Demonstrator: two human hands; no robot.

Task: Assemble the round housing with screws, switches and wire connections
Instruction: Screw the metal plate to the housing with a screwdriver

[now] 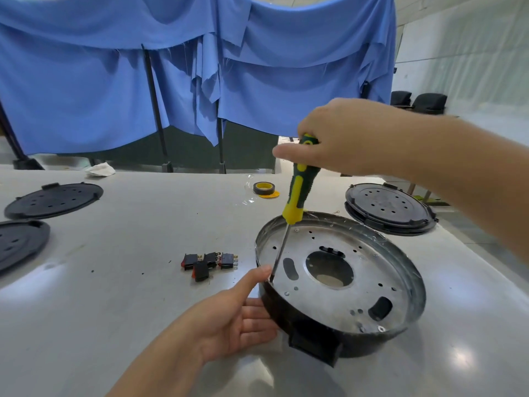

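**Round housing, open side up, under screwdriver on white table**

Item: round housing (340,285). Shallow circular pan with a grey metal rim over a black outer wall; a black rectangular block juts from the wall on the near side. The inner plate is bare silver metal with a large round central opening, two oblong slots, and many small drilled holes. It sits flat on the white table (128,282), right of centre and near the person.

Grip, left: the left hand (229,319) lies against the housing's near-left outer wall, fingers straight along the black side and thumb raised to the rim just beside the screwdriver tip. It steadies rather than clasps.

Grip, right: the right hand (340,138) is clenched round the top of the screwdriver (297,193), above the far-left part of the housing.

Orientation: the screwdriver, with a green and yellow handle and a thin steel shaft, stands steeply tilted, handle up and away, tip down and towards the person. The tip meets the inner plate at the left edge, close against the wall.

Other stock on the table:
- four black rocker switches (209,263) with red faces, clustered just left of the housing;
- tape roll (264,189), black and yellow, beyond it;
- black perforated lid (389,207) at far right;
- two black discs (54,200) at far left.
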